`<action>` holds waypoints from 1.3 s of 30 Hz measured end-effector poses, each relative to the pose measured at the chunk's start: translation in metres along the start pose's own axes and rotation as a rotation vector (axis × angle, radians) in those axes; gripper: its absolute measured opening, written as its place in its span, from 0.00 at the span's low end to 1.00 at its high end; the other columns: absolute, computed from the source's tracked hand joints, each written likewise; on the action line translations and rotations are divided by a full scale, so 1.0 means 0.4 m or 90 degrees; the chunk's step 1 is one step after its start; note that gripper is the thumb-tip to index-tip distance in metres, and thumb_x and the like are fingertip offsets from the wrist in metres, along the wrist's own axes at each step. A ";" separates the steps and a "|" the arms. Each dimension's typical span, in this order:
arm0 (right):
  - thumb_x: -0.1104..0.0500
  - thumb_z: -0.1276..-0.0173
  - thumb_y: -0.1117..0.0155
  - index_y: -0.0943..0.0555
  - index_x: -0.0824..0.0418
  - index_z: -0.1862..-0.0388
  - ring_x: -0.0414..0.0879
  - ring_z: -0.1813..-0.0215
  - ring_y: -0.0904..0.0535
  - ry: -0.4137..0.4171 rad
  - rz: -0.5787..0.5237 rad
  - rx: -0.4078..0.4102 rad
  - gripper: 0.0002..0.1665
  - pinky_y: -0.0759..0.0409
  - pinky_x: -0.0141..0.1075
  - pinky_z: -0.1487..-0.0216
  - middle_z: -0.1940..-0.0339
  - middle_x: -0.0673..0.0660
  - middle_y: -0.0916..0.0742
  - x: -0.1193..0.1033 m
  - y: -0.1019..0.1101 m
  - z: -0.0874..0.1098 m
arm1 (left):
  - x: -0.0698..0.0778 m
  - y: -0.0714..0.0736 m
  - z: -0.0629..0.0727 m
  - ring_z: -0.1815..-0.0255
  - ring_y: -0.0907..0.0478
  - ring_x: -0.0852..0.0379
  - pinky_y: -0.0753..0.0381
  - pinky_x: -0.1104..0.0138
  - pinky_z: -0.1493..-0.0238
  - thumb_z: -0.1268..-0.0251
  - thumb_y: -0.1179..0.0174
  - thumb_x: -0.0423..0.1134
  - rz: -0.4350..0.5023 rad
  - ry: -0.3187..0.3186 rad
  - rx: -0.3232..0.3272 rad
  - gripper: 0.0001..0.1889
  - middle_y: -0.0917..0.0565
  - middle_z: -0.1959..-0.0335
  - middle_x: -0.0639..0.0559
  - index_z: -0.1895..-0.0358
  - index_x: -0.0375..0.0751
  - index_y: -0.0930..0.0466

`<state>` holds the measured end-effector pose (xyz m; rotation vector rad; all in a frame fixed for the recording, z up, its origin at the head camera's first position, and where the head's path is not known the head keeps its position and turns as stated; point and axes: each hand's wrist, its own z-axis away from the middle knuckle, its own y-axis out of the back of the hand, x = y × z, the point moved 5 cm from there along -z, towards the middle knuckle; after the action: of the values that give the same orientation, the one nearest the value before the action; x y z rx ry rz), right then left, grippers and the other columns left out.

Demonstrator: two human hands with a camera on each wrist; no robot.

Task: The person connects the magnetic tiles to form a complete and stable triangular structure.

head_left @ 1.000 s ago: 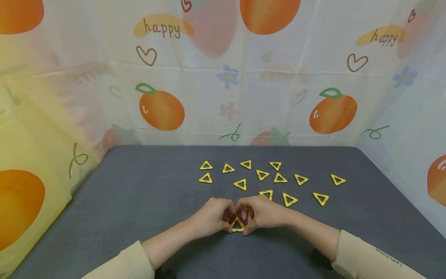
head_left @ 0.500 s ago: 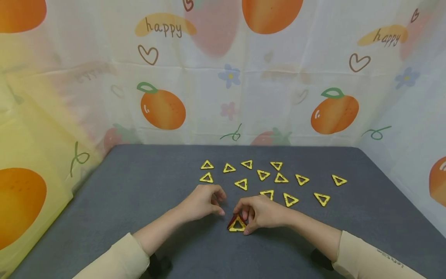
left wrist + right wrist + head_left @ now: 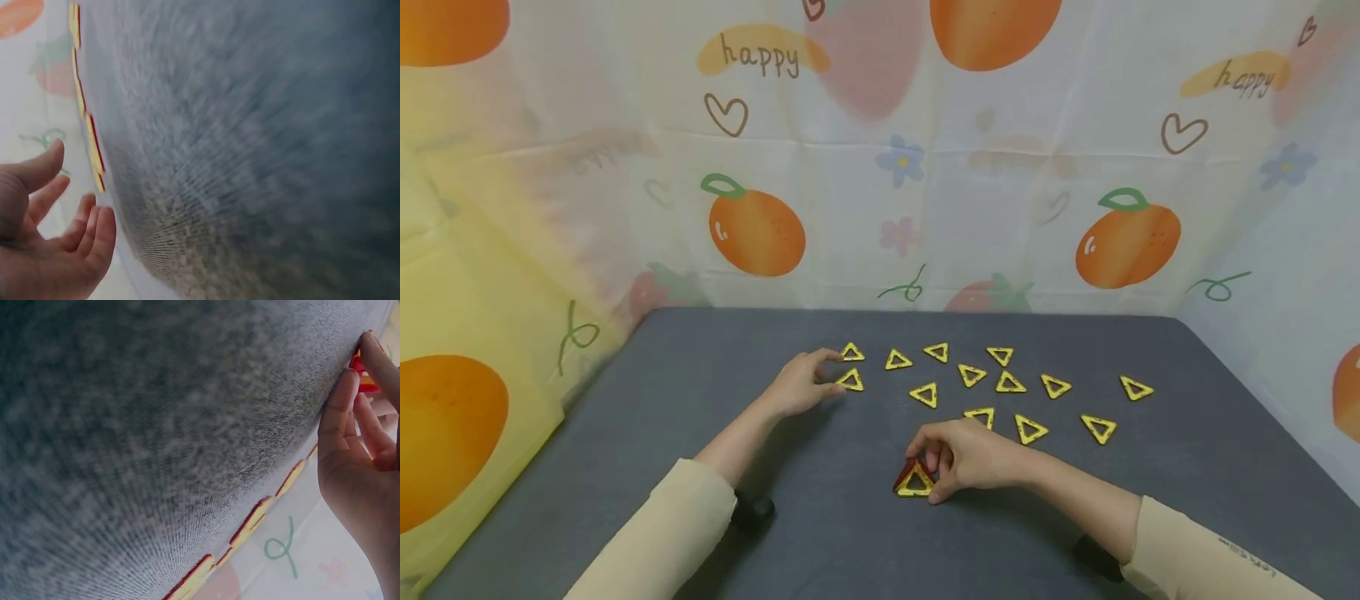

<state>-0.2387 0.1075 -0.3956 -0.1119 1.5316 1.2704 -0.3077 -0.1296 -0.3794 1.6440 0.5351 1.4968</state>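
Note:
At the near middle of the table, my right hand (image 3: 973, 454) pinches a small standing structure of triangular magnetic tiles (image 3: 915, 493). A yellow frame faces me, and a red side leans behind it. In the right wrist view the thumb and fingers touch its red and orange edges (image 3: 367, 382), while much of it is hidden. My left hand (image 3: 801, 385) reaches to two yellow triangular tiles at the row's left end, a nearer one (image 3: 853, 387) and a farther one (image 3: 853, 358). Its thumb and fingers are spread apart, holding nothing in the left wrist view; contact cannot be told.
Several more yellow triangular tiles lie flat across the middle and right, among them one tile (image 3: 1030, 437) near the right hand and another tile (image 3: 1137, 396) far right. The dark grey table (image 3: 685, 392) ends at a fruit-printed cloth (image 3: 842, 208).
My left hand has let go of the standing tiles and moved away and left to the two flat tiles. The right hand has stayed on the structure. The head view has shifted slightly.

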 end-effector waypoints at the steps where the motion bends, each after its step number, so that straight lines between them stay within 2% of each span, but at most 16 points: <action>1: 0.59 0.48 0.20 0.19 0.55 0.47 0.36 0.73 0.20 -0.001 0.001 0.000 0.28 0.20 0.29 0.70 0.66 0.51 0.17 0.001 0.000 0.001 | -0.003 -0.003 -0.008 0.54 0.21 0.45 0.21 0.57 0.59 0.31 0.38 0.41 0.005 0.001 -0.019 0.28 0.20 0.50 0.37 0.30 0.42 0.33; 3: 0.59 0.48 0.20 0.19 0.55 0.47 0.36 0.73 0.20 -0.004 0.000 -0.001 0.28 0.20 0.29 0.70 0.66 0.51 0.18 0.003 0.000 0.002 | -0.007 -0.010 -0.022 0.60 0.21 0.47 0.23 0.60 0.64 0.29 0.41 0.41 0.010 0.002 -0.052 0.29 0.19 0.56 0.36 0.27 0.43 0.36; 4: 0.58 0.48 0.20 0.19 0.55 0.47 0.36 0.73 0.20 -0.004 0.000 -0.001 0.28 0.20 0.29 0.70 0.66 0.51 0.18 0.004 0.001 0.003 | -0.009 -0.014 -0.029 0.60 0.20 0.48 0.23 0.61 0.64 0.28 0.42 0.41 0.008 0.000 -0.063 0.29 0.19 0.54 0.36 0.26 0.43 0.36; 7: 0.58 0.48 0.20 0.19 0.55 0.47 0.36 0.73 0.20 -0.003 -0.001 -0.002 0.28 0.20 0.29 0.70 0.66 0.51 0.18 0.004 0.001 0.002 | -0.017 -0.024 -0.045 0.72 0.28 0.53 0.29 0.64 0.69 0.26 0.45 0.40 0.012 -0.002 -0.086 0.28 0.22 0.69 0.43 0.26 0.43 0.37; 10: 0.58 0.47 0.20 0.19 0.55 0.46 0.36 0.73 0.20 0.000 -0.002 -0.003 0.29 0.20 0.29 0.70 0.66 0.51 0.18 0.002 0.001 0.002 | -0.026 -0.027 -0.054 0.81 0.39 0.59 0.37 0.67 0.75 0.25 0.47 0.39 0.019 0.002 -0.093 0.27 0.31 0.80 0.53 0.26 0.45 0.37; 11: 0.58 0.47 0.20 0.19 0.55 0.46 0.36 0.73 0.20 0.000 -0.002 -0.003 0.29 0.21 0.29 0.70 0.66 0.51 0.18 0.001 0.001 0.002 | -0.027 -0.028 -0.056 0.84 0.46 0.60 0.41 0.67 0.76 0.24 0.47 0.39 0.027 0.003 -0.097 0.26 0.38 0.85 0.56 0.26 0.45 0.37; 14: 0.58 0.47 0.20 0.19 0.56 0.46 0.36 0.73 0.20 0.001 -0.001 -0.005 0.29 0.21 0.29 0.70 0.66 0.51 0.18 -0.003 0.001 0.001 | -0.030 -0.026 -0.057 0.87 0.51 0.62 0.44 0.69 0.79 0.24 0.48 0.38 0.029 0.000 -0.098 0.25 0.44 0.89 0.59 0.26 0.45 0.35; 17: 0.58 0.47 0.20 0.19 0.55 0.46 0.36 0.73 0.20 0.001 0.002 -0.005 0.28 0.20 0.29 0.70 0.66 0.51 0.17 -0.005 0.002 0.001 | -0.028 -0.026 -0.058 0.87 0.51 0.62 0.44 0.69 0.79 0.24 0.48 0.38 0.014 -0.006 -0.098 0.24 0.44 0.90 0.58 0.27 0.45 0.33; 20: 0.58 0.47 0.20 0.19 0.55 0.46 0.36 0.73 0.20 0.001 0.004 -0.004 0.28 0.21 0.29 0.70 0.66 0.51 0.17 -0.005 0.003 0.002 | -0.026 -0.027 -0.061 0.81 0.44 0.59 0.39 0.67 0.73 0.24 0.48 0.39 -0.022 0.000 -0.097 0.24 0.34 0.82 0.54 0.27 0.47 0.33; 23: 0.58 0.47 0.20 0.19 0.55 0.46 0.36 0.73 0.20 0.003 0.006 -0.003 0.28 0.21 0.29 0.70 0.66 0.51 0.17 -0.002 0.002 0.002 | -0.019 -0.029 -0.059 0.68 0.32 0.53 0.33 0.62 0.64 0.24 0.48 0.40 -0.053 0.006 -0.099 0.24 0.23 0.65 0.43 0.27 0.49 0.33; 25: 0.58 0.47 0.20 0.19 0.55 0.47 0.36 0.73 0.20 0.001 0.005 -0.003 0.28 0.21 0.29 0.70 0.66 0.51 0.17 0.001 0.001 0.002 | -0.015 -0.032 -0.058 0.53 0.27 0.48 0.29 0.57 0.56 0.24 0.49 0.40 -0.075 0.003 -0.097 0.24 0.21 0.51 0.38 0.28 0.49 0.32; 27: 0.58 0.47 0.20 0.18 0.54 0.47 0.35 0.73 0.20 0.001 0.004 -0.003 0.27 0.21 0.29 0.70 0.67 0.51 0.17 0.003 0.000 0.002 | -0.013 -0.036 -0.057 0.46 0.27 0.42 0.29 0.54 0.52 0.24 0.48 0.41 -0.080 0.003 -0.099 0.23 0.20 0.46 0.36 0.28 0.49 0.32; 30: 0.58 0.47 0.20 0.18 0.54 0.47 0.36 0.73 0.19 0.000 0.002 -0.004 0.27 0.20 0.29 0.69 0.67 0.51 0.17 0.004 -0.001 0.002 | -0.012 -0.039 -0.057 0.49 0.26 0.45 0.29 0.57 0.56 0.24 0.48 0.41 -0.088 0.005 -0.093 0.23 0.19 0.49 0.38 0.29 0.50 0.30; 34: 0.58 0.47 0.20 0.19 0.55 0.47 0.36 0.72 0.19 0.002 0.003 -0.004 0.27 0.20 0.29 0.69 0.66 0.51 0.17 0.000 0.000 0.003 | -0.010 -0.035 -0.058 0.69 0.34 0.54 0.36 0.65 0.67 0.27 0.44 0.39 -0.079 0.004 -0.081 0.21 0.24 0.67 0.45 0.32 0.46 0.27; 37: 0.58 0.47 0.21 0.19 0.55 0.46 0.35 0.72 0.19 0.003 0.004 -0.004 0.28 0.20 0.29 0.69 0.66 0.52 0.17 -0.003 0.002 0.004 | -0.009 -0.027 -0.057 0.73 0.35 0.56 0.37 0.67 0.70 0.30 0.40 0.38 -0.060 -0.003 -0.066 0.20 0.26 0.71 0.48 0.37 0.42 0.25; 39: 0.58 0.47 0.20 0.19 0.55 0.46 0.35 0.72 0.19 0.004 0.005 -0.004 0.28 0.20 0.29 0.69 0.66 0.52 0.17 -0.004 0.002 0.004 | -0.011 -0.022 -0.055 0.72 0.32 0.55 0.34 0.66 0.69 0.33 0.37 0.38 -0.046 0.000 -0.053 0.19 0.23 0.69 0.47 0.40 0.41 0.24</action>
<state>-0.2375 0.1081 -0.3936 -0.1138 1.5345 1.2812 -0.3278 -0.1215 -0.3904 1.5450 0.5205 1.4482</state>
